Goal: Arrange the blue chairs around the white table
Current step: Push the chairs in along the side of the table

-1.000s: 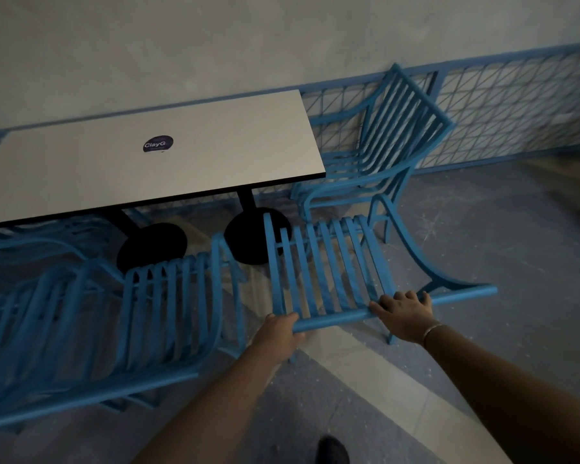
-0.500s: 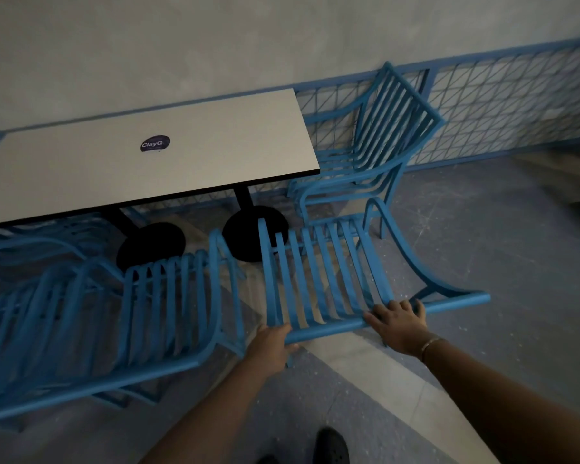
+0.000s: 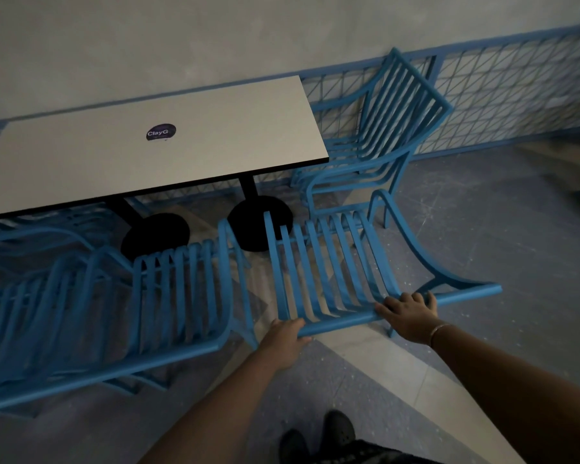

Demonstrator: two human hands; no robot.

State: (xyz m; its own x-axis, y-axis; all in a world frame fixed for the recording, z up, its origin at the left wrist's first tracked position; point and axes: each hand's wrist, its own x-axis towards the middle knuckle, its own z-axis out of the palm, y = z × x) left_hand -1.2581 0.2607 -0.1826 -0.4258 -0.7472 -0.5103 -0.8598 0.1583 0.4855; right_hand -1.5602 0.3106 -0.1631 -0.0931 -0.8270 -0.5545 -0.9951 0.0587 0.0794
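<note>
Both hands grip the top rail of one blue chair (image 3: 329, 262) low in the centre of the frame. The left hand (image 3: 287, 339) is wrapped around the rail's left corner; its fingers curl under the bar and out of sight, with the thumb lying along the top. The right hand (image 3: 407, 318) lies further right on the same rail, its fingers (image 3: 406, 298) bent over the bar and pointing toward the worktop; a thin bracelet (image 3: 439, 329) circles that wrist.

The held chair's slatted back faces the camera, its slats running up the frame toward the white worktop (image 3: 154, 152), and its top rail runs from lower left to right across the frame. One curved armrest sweeps out to the right. The chair stands just below the worktop's right end, near the right of two round black bases (image 3: 260, 222).

To its left, just beside it, a second blue chair (image 3: 181, 296) faces the same way, its back also toward the camera, with more blue slatted frames blurred at the left edge. A third blue chair (image 3: 382, 135) stands at the worktop's right end in the upper right centre, its back toward a blue mesh railing (image 3: 516, 95). A round dark sticker (image 3: 160, 132) reading "ClayG" sits on the worktop. A dark shoe (image 3: 339, 430) shows on the floor at the bottom edge.
</note>
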